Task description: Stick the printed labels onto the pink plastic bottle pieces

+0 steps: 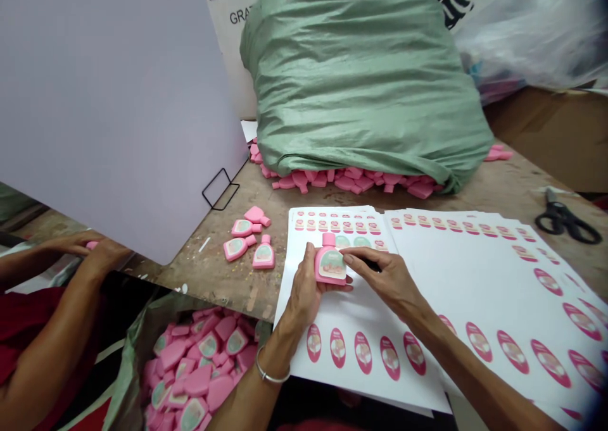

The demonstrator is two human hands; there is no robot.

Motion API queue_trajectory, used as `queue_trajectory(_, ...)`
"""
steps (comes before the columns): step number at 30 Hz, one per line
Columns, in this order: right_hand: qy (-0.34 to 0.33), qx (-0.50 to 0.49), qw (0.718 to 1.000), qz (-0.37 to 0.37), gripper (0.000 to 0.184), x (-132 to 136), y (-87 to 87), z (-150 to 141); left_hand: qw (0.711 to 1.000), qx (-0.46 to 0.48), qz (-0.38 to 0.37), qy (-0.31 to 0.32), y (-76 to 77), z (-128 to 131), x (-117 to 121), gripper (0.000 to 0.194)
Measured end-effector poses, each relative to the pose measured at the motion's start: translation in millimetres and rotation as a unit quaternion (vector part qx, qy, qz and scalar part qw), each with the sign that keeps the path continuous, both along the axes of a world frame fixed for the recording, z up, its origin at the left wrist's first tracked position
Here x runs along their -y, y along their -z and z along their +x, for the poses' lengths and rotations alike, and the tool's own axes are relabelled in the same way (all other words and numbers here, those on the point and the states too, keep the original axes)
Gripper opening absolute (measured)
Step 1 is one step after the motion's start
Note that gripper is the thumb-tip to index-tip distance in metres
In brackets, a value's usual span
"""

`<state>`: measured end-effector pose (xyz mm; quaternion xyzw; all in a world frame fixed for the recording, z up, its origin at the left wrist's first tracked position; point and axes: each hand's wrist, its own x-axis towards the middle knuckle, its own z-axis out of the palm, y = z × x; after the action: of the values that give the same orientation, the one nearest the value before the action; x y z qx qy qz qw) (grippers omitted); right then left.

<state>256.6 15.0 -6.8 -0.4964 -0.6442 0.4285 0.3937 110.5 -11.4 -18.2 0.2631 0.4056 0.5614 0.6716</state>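
The only camera is worn on the person's head, so it looks from above and behind the hands, facing forward and down. The person's two hands [349,279] are very near to it, low in the middle of the view, and the wooden worktop [204,273] goes away from them to the far side, where a green woven sack [361,70] stands.

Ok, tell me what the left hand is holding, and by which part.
The left hand holds a pink labelled bottle-shaped piece by its left side.
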Motion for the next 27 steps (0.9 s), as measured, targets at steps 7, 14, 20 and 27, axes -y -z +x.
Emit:
queue_trajectory(7, 0.013, 0.005, 1.0, 0.017, 0.029, -1, 0.5, -3, 1.0, 0.003, -0.012, -0.004, -3.8, 0, 0, 0.057)
queue_trajectory(14, 0.014, 0.016, 0.999, 0.03, 0.027, 0, -2.1, -4, 1.0, 0.009, -0.009, 0.011, -8.4, -3, 0, 0.054)
queue_trajectory(20, 0.02, 0.062, 0.996, 0.059, 0.031, -2, 1.8, -2, 0.997, -0.004, 0.053, 0.062, -6.0, -9, 2, 0.031)
queue_trajectory(27, 0.056, 0.096, 0.992, 0.063, 0.061, -12, 1.2, 0, 0.992, -0.043, 0.067, 0.094, -13.7, -8, 9, 0.034)
